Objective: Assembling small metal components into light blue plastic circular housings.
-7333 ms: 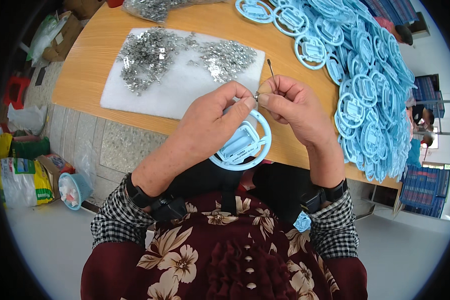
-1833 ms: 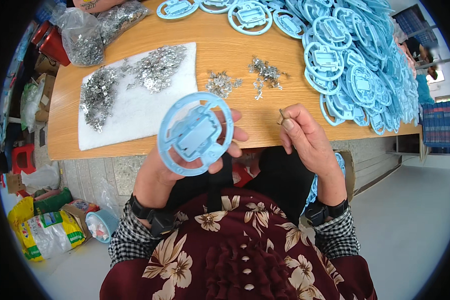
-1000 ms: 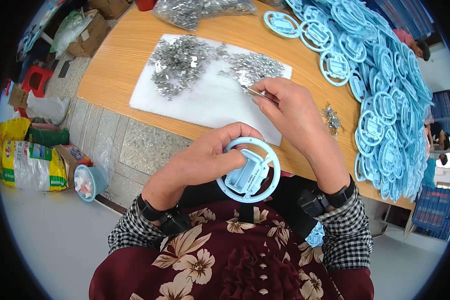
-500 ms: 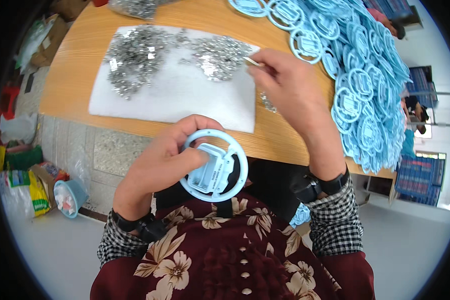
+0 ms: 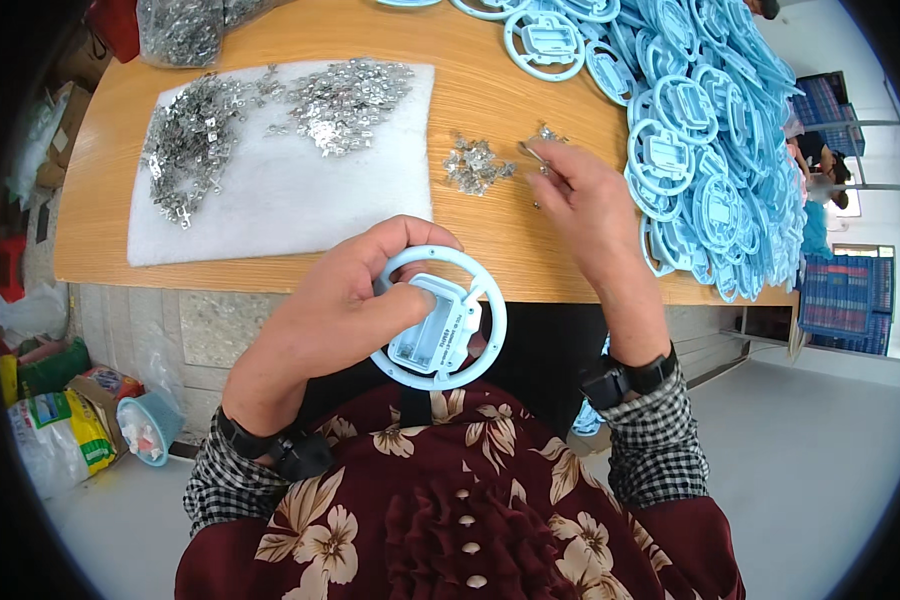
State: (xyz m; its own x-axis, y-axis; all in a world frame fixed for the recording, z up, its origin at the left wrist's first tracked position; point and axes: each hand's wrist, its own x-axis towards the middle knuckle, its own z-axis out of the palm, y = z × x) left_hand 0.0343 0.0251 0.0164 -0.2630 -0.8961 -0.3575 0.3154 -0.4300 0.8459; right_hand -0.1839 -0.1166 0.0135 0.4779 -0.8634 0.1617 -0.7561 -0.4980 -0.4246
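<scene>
My left hand (image 5: 340, 310) grips a light-blue plastic toy steering-wheel part (image 5: 493, 335) over my lap. Its thumb presses into the part's box-shaped centre recess, and the fingers behind are mostly hidden. Over the table's right side, my right hand (image 5: 595, 205) is closed in a pinch. A thin metal tool (image 5: 530, 151), tweezers-like, pokes out from its fingertips; most of it is hidden. Just left of those fingertips lies a small heap of silver metal pieces (image 5: 475, 166). A few more pieces (image 5: 547, 133) lie beside the tool's tip.
A white foam sheet (image 5: 300, 215) on the wooden table (image 5: 95, 215) bears two large heaps of metal pieces (image 5: 355, 100). Many light-blue wheel parts (image 5: 662, 157) are piled at the right. Plastic bags of metal pieces (image 5: 180, 30) stand at the far left, and a blue bin (image 5: 155, 430) is on the floor.
My right hand has left the foam sheet's right edge and is now over the small heaps on bare wood. The view has shifted rightward. My left hand keeps its hold on the wheel part.
</scene>
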